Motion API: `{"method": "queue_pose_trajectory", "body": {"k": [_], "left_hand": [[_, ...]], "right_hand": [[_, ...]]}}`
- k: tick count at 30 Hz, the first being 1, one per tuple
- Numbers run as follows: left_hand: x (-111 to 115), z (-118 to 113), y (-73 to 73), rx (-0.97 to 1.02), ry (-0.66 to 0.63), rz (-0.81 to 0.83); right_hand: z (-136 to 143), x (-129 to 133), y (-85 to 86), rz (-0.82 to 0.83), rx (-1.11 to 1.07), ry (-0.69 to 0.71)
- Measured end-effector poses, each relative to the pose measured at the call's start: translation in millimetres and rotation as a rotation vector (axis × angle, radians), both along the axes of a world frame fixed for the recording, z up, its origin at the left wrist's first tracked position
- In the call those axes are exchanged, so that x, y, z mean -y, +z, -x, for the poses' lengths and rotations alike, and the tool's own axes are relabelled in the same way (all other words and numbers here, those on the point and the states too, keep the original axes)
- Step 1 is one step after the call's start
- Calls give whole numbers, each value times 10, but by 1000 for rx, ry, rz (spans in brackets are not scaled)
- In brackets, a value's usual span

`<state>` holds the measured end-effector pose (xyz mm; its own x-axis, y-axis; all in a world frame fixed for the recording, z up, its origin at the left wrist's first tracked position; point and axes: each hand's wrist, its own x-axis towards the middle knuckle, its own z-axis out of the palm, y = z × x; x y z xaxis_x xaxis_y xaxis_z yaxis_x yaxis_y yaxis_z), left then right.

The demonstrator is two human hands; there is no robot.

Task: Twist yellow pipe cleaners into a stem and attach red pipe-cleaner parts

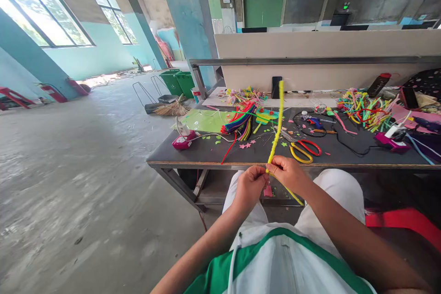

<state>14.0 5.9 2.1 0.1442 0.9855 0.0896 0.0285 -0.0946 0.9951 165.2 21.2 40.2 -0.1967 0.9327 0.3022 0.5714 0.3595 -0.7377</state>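
Observation:
A fuzzy yellow pipe cleaner (277,133) is pinched between my two hands in front of the table's near edge. Its long part rises upright, while a thinner yellow length runs down to the right below my right hand. My left hand (251,183) grips it at the bend with thumb and forefinger. Close against it, my right hand (285,172) pinches the same spot from the other side. Just beyond my right hand lie scissors (305,150) with one yellow and one red handle. Fingertips hide the exact join.
The dark table (200,154) bears a bundle of coloured pipe cleaners (241,121), a green sheet (208,120), a blue glue gun (316,123), and a heap of coloured pieces (367,108). A black phone (276,87) leans at the back. Cables cross the right side.

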Motion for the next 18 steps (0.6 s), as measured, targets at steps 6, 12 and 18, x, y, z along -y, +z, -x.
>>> {"method": "queue_pose_trajectory", "body": {"k": [6,12,18], "left_hand": [[-7,-27,-11,284,-28,57],[63,24,-37,161,-1,-51],[20,210,241,155,-236,44]], "right_hand": [[20,63,-31,48,-120,31],[42,88,-141,126,-170,-45],[-42,155,-59,416,-461,304]]}}
